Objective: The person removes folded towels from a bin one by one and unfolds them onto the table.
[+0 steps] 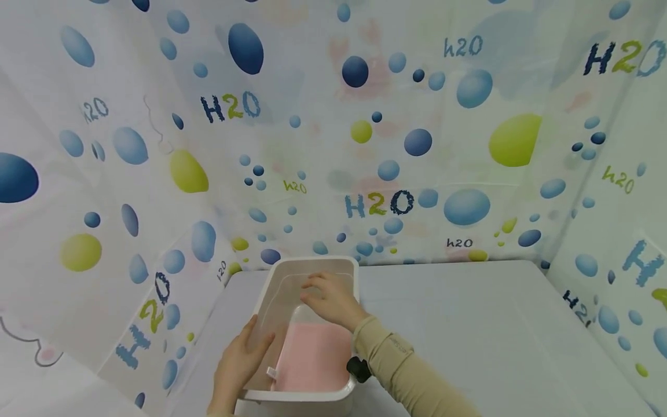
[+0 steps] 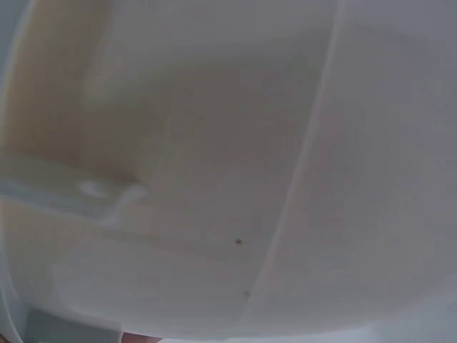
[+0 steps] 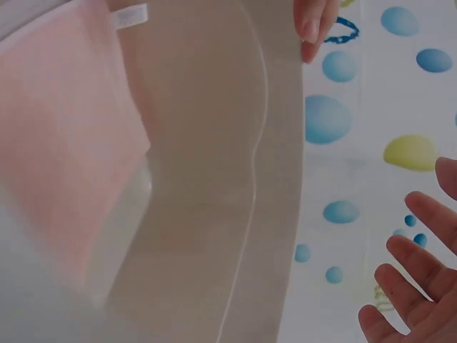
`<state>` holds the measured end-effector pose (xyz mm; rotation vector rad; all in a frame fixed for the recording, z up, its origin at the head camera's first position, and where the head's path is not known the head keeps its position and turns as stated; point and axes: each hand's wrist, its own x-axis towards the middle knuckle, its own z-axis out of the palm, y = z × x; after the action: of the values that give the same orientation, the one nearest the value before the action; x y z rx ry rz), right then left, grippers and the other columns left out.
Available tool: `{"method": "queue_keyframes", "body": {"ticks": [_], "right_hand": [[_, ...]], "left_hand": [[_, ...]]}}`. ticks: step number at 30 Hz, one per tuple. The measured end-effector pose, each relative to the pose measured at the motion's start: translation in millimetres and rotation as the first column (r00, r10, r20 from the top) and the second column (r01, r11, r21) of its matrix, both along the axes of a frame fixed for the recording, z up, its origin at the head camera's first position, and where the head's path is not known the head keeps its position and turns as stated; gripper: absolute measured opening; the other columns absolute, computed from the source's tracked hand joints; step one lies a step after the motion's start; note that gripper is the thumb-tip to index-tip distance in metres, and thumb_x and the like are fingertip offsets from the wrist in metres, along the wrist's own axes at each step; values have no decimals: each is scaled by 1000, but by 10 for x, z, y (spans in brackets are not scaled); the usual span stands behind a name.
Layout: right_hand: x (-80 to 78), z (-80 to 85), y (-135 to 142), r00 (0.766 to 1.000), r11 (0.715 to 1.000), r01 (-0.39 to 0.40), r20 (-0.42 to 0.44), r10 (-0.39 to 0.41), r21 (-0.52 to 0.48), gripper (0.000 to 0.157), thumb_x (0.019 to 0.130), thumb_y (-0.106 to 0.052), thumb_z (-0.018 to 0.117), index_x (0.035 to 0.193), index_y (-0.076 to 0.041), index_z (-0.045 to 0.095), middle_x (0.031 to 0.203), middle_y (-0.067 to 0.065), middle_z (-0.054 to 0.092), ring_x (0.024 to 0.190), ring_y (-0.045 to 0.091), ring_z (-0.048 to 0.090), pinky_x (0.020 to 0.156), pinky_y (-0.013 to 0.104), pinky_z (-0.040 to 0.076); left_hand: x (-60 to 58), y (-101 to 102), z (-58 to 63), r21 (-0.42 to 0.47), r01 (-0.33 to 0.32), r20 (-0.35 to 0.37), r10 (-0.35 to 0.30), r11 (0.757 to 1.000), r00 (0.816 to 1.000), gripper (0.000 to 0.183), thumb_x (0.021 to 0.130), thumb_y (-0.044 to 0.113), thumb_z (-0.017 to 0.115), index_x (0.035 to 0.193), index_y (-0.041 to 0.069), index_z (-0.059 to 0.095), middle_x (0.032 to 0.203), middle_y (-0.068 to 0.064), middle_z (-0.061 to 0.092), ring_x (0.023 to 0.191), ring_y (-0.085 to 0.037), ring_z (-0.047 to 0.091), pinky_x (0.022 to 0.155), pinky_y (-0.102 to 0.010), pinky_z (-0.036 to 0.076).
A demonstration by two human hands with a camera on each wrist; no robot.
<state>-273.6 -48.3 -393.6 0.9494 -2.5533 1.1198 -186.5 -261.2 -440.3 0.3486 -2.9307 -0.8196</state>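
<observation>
A white plastic tub (image 1: 307, 396) stands on the table, long side running away from me. Inside lies a pink cloth (image 1: 315, 356) with a small white tag (image 3: 132, 16), draped flat over a white piece (image 3: 128, 236) whose rounded end shows past the cloth. My left hand (image 1: 239, 356) is at the tub's left rim, fingers extended along it and thumb spread over the inside. Two of its fingertips (image 3: 313, 28) show at the rim in the right wrist view. Above the tub's far half hovers my right hand (image 1: 330, 298), its fingers loosely spread with nothing in them.
The white table (image 1: 453, 330) extends to the right of the tub. A white curtain (image 1: 312, 145) printed with blue and green drops and lettering surrounds the back and sides. A black wrist camera (image 1: 358, 369) sits under the right sleeve (image 1: 406, 370), close to the tub's right rim.
</observation>
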Motion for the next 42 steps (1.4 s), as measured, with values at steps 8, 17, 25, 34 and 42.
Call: {"method": "queue_keyframes", "body": {"ticks": [8,17,25,34,42], "right_hand": [[-12,19,-298,999,999,-2,44,4,-52,28,91,-27,56,111,-9,66,123,11,61,117,25,55,100,40,44],[-2,-252,-580,988,992,120,104,-115,-44,36,89,-30,56,117,-9,63,122,10,62,116,28,56,99,40,44],[-94,-544,-638,951,969,201,266,-158,-146,57,86,-26,61,131,5,45,132,22,51,124,39,46,103,51,39],[-111,-663,-677,916,956,290,302,-265,-40,64,87,-38,61,138,-5,40,137,19,47,127,41,42,98,60,37],[-151,-779,-689,911,951,297,272,-308,84,66,89,-43,57,137,-1,41,137,22,46,128,42,39,103,59,33]], "left_hand": [[-4,5,10,9,-24,12,24,1000,1000,76,88,64,42,144,14,34,133,-32,46,116,-53,48,82,-65,44],[-4,16,-20,11,-36,10,36,999,999,73,89,64,39,144,15,35,134,-32,45,116,-54,47,82,-65,44],[10,50,-16,15,-40,18,40,999,999,72,91,63,37,143,13,36,134,-32,45,116,-53,48,83,-64,43],[20,40,0,8,-63,20,62,998,998,72,91,64,35,143,15,36,136,-30,45,117,-53,47,83,-64,43],[18,38,-11,9,-85,14,85,996,996,71,90,64,35,143,16,38,136,-30,45,117,-53,47,83,-65,43]]}}
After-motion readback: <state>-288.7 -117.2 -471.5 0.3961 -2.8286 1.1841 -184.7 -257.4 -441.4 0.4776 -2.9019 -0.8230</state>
